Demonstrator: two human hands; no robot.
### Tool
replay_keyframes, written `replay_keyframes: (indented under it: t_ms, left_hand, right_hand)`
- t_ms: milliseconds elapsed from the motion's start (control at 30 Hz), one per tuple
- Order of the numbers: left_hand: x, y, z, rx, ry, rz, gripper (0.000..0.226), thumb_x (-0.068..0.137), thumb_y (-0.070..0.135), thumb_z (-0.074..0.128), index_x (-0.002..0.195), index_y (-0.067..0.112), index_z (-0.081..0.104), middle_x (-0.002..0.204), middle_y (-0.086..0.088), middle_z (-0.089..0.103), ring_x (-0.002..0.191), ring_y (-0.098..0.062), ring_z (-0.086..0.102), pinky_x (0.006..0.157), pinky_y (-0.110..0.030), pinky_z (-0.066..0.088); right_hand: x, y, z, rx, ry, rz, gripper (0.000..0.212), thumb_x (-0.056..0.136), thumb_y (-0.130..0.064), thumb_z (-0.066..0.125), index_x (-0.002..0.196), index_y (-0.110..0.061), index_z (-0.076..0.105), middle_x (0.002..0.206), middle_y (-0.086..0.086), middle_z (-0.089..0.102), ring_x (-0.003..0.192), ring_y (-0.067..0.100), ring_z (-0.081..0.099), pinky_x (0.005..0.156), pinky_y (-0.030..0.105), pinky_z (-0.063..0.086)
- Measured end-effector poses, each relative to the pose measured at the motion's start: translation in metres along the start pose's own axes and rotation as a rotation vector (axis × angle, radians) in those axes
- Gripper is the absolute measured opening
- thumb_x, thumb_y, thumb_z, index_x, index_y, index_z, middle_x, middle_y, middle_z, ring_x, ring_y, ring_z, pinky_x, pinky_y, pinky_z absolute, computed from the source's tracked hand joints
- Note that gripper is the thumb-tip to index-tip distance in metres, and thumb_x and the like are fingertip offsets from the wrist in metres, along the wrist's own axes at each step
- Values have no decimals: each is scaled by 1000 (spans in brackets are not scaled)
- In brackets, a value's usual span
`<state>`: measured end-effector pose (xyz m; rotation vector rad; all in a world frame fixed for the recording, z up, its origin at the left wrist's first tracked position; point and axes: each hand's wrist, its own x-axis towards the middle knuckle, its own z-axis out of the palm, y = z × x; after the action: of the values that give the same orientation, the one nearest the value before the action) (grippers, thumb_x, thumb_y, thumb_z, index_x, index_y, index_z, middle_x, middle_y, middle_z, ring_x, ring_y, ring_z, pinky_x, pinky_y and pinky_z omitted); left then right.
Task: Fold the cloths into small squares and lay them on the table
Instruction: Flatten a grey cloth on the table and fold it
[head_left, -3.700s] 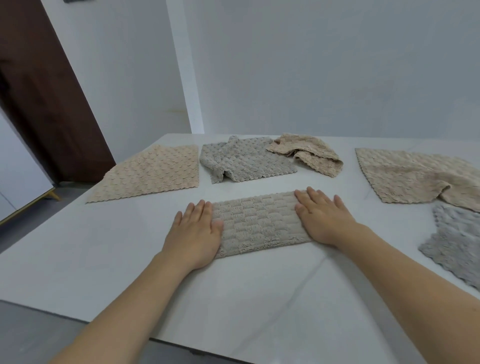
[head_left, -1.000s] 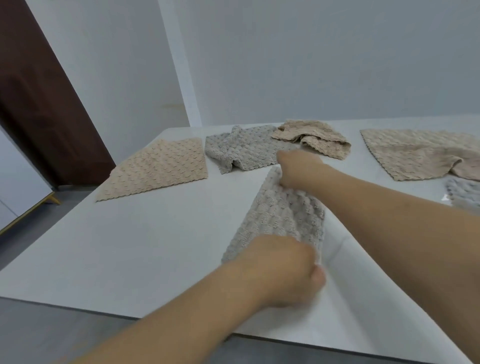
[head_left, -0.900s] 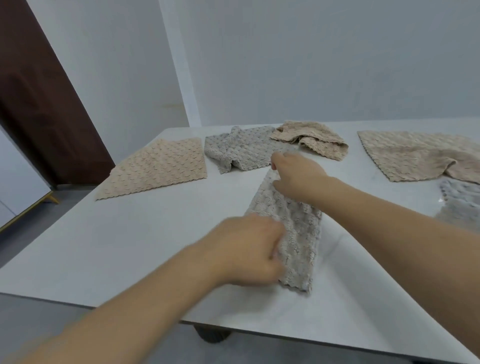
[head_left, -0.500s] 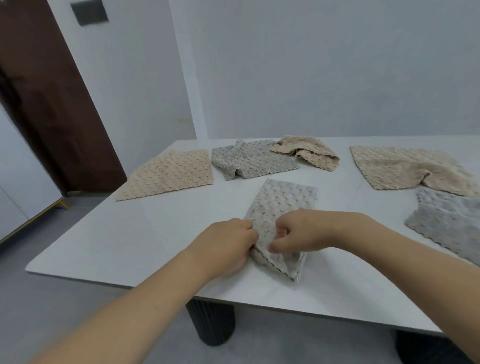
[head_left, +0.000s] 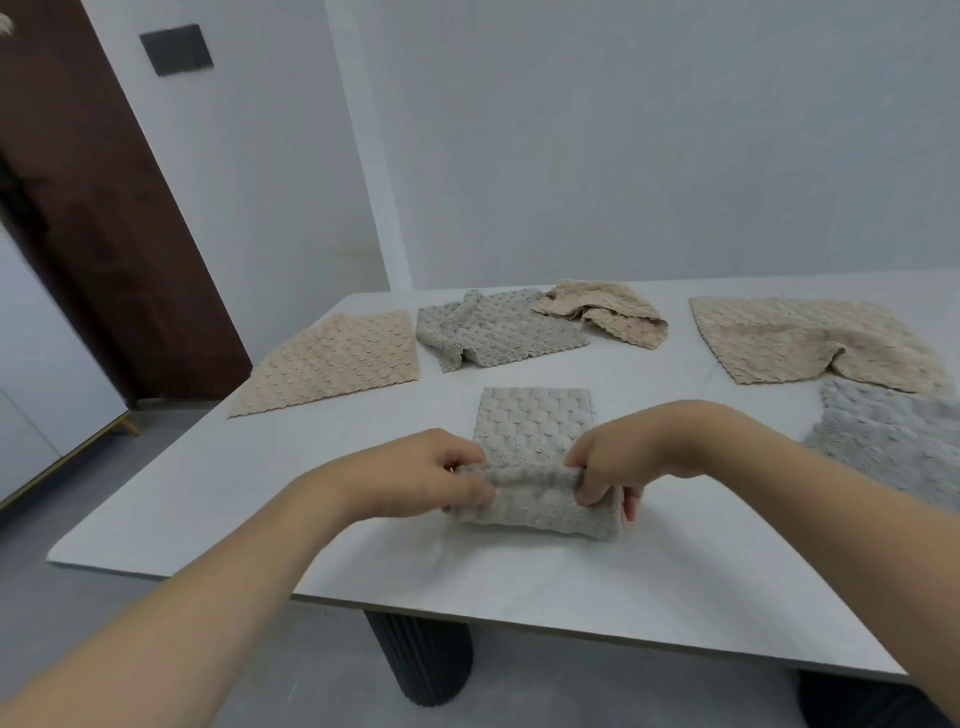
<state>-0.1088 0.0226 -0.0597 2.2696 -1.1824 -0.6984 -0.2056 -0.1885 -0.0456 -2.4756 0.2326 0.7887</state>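
Head view: grey cloth (head_left: 532, 457) lies mid-frame on the white tabletop (head_left: 597, 587), its near end lifted and rolled over. Left hand (head_left: 431, 475) and right hand (head_left: 610, 460) each pinch one corner of that raised edge, fingers curled round the fabric, so both corners travel together and the fold stays square. The far half stays flat on the tabletop as an anchor. Likely step: folding the strip in half to make a small square. Unfolded cloths wait along the back: beige cloth (head_left: 332, 361) at left, crumpled grey cloth (head_left: 493, 330), bunched beige cloth (head_left: 605, 309), large beige cloth (head_left: 810, 343) at right, grey cloth at right edge (head_left: 893, 436).
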Motion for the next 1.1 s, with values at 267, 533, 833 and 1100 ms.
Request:
replay_keyframes:
  t_ms: [267, 533, 833, 1100]
  left_hand:
    - [85, -17, -23, -301, 390, -43, 25, 92, 30, 65, 83, 6, 63, 65, 7, 54, 56, -6, 49, 55, -20, 39]
    - [160, -63, -10, -174, 561, -176, 33, 84, 42, 71, 70, 18, 55, 56, 9, 53, 48, -9, 46, 55, -26, 38]
    - [168, -64, -7, 37, 605, -250, 31, 85, 50, 63, 71, 23, 54, 69, 9, 59, 69, -15, 56, 69, -34, 48]
    - [164, -55, -11, -188, 666, -283, 41, 83, 38, 68, 55, 19, 45, 41, 11, 44, 48, -15, 44, 57, -30, 37]
  right_hand:
    - [48, 17, -63, 53, 241, -4, 15, 96, -21, 50, 104, -11, 58, 102, 13, 64, 76, 20, 58, 71, 31, 51]
    - [115, 47, -78, -113, 378, 39, 20, 94, -21, 49, 107, -8, 58, 110, 5, 55, 95, 22, 52, 76, 34, 40]
    - [150, 41, -70, -290, 597, -90, 38, 97, -54, 34, 90, -21, 51, 84, -6, 53, 82, 16, 52, 72, 33, 42]
    - [158, 47, -68, -354, 658, -237, 41, 93, -64, 33, 90, -25, 47, 79, -9, 49, 81, 17, 50, 70, 34, 40]
